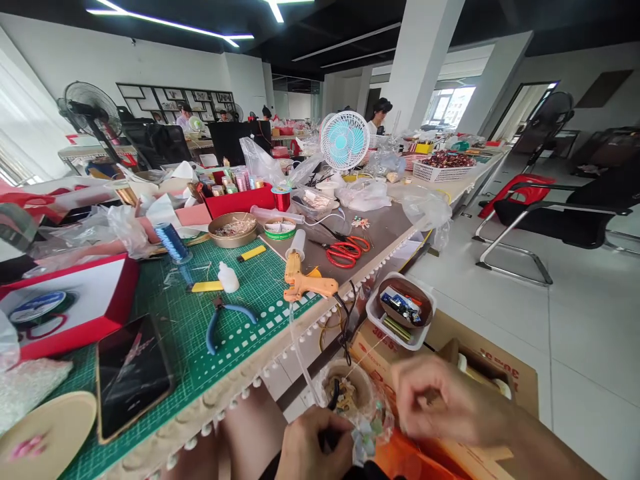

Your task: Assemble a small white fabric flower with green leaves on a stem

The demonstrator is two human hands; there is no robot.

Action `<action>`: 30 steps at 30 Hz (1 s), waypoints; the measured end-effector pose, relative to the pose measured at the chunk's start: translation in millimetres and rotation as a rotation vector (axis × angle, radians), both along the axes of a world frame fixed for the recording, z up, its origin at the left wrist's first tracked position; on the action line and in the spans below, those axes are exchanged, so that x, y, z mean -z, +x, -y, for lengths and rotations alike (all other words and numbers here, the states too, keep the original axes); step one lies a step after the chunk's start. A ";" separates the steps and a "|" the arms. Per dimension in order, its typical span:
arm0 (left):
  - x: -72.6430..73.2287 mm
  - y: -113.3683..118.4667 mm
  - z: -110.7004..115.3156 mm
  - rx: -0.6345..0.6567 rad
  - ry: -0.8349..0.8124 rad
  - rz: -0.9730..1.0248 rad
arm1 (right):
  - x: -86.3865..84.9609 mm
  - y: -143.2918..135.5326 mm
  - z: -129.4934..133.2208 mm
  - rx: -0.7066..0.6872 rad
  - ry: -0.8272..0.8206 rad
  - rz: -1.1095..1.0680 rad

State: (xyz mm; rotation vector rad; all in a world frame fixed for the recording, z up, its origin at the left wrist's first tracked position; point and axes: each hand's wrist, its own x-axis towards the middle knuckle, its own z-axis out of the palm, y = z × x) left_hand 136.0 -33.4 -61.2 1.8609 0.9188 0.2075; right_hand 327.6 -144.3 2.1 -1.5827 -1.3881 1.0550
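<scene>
Right at the near edge, both hands are down below the table over the lap. The left hand (315,447) is curled shut around a small pale flower-like ornament (364,440), with something dark and thin sticking up out of the fist, can't tell what. The right hand (445,400) sits just to the right and a bit higher, fingers pinched together, apparently on a thin thread (367,355) running up and left toward the table; it's blurred, so I can't say for sure what's between the fingertips. So the ornament lies to the left of and below the right hand, basically touching the left one, and the thread's long axis slants from near-right up to far-left.

Just beyond the hands there's a small bowl of bits (347,393) and a cardboard box (480,360) with a white tray (400,310) on it.

Up on the green cutting mat (240,313): a phone (131,373), blue pliers (225,320), a glue gun (303,280), then red scissors (347,250) further out.

Way back, a small white fan (345,140) and people at other desks.
</scene>
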 end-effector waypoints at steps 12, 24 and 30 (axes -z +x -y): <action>-19.9 -30.4 15.1 0.263 0.110 0.130 | -24.3 -42.3 -31.4 -0.259 -0.062 0.097; -31.2 -78.6 18.7 0.028 -0.022 0.270 | -29.4 -112.9 -31.0 -0.175 -0.039 0.004; -23.6 -109.6 -0.1 0.053 -0.144 0.350 | -32.8 -161.6 -41.5 -0.171 0.075 0.583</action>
